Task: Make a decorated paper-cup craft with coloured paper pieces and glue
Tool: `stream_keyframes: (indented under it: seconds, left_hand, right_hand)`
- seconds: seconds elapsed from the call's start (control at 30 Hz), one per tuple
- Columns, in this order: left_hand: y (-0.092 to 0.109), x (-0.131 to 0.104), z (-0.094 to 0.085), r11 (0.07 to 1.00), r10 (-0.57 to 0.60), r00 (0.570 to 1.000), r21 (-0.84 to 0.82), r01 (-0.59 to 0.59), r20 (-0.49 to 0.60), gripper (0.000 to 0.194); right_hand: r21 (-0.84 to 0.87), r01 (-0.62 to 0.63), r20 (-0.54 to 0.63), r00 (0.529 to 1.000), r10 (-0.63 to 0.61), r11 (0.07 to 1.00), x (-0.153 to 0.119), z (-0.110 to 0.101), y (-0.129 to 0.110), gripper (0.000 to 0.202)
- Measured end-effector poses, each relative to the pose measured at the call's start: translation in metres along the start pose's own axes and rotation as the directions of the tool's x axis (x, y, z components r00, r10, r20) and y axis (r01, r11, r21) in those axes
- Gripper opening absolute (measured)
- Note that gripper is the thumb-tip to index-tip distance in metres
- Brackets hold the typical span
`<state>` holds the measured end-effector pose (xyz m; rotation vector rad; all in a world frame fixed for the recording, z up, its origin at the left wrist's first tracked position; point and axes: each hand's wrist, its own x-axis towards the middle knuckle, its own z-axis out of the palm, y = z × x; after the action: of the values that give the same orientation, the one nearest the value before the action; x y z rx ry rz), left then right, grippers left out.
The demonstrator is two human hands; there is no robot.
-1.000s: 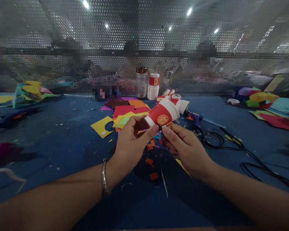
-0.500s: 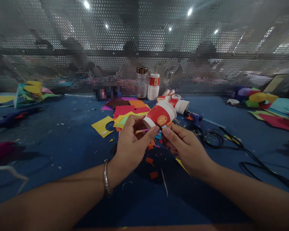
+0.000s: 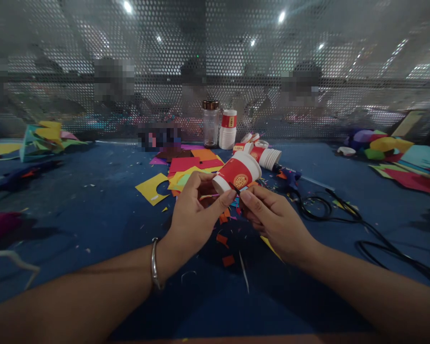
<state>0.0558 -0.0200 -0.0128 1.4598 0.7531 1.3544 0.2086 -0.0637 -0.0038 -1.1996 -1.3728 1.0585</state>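
Left hand (image 3: 195, 215) at the base of a tilted paper cup (image 3: 236, 173)

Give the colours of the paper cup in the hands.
The paper cup is white with a red band and yellowish emblem, seen in the head view.

We look through a single camera on the person's head, facing forward and down across the blue table (image 3: 103, 191). From here we have the left hand (image 3: 193, 215) and the right hand (image 3: 277, 217) close before us and the perforated screen (image 3: 232, 62) farther off, straight ahead.
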Motion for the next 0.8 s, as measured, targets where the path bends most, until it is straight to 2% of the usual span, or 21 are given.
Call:
stream_keyframes:
  seconds: [0.23, 0.63, 0.73, 0.8]
  left_hand:
    - [-0.0027, -0.0033, 0.0010, 0.998, -0.030, 0.999, 0.048, 0.028, 0.036, 0.034]
    - [-0.0055, -0.0054, -0.0002, 0.986, 0.021, 1.000, 0.163, -0.022, 0.005, 0.038]
    - [-0.0032, -0.0065, 0.0026, 0.993, 0.008, 0.999, 0.122, -0.004, -0.035, 0.039]
    - [-0.0015, -0.0066, 0.0042, 0.998, -0.049, 0.997, 0.025, 0.051, -0.063, 0.036]
  right_hand:
    - [-0.047, 0.001, -0.012, 1.000, -0.002, 0.999, 0.0005, -0.0022, 0.0038, 0.040]
    - [-0.042, 0.009, -0.009, 1.000, -0.009, 0.999, 0.0009, -0.0005, 0.0006, 0.038]
    - [-0.061, 0.035, -0.005, 0.999, -0.036, 0.998, 0.0015, -0.0007, 0.0001, 0.039]
    - [-0.081, 0.055, -0.007, 0.998, -0.055, 0.995, 0.0019, -0.0012, 0.0001, 0.039]
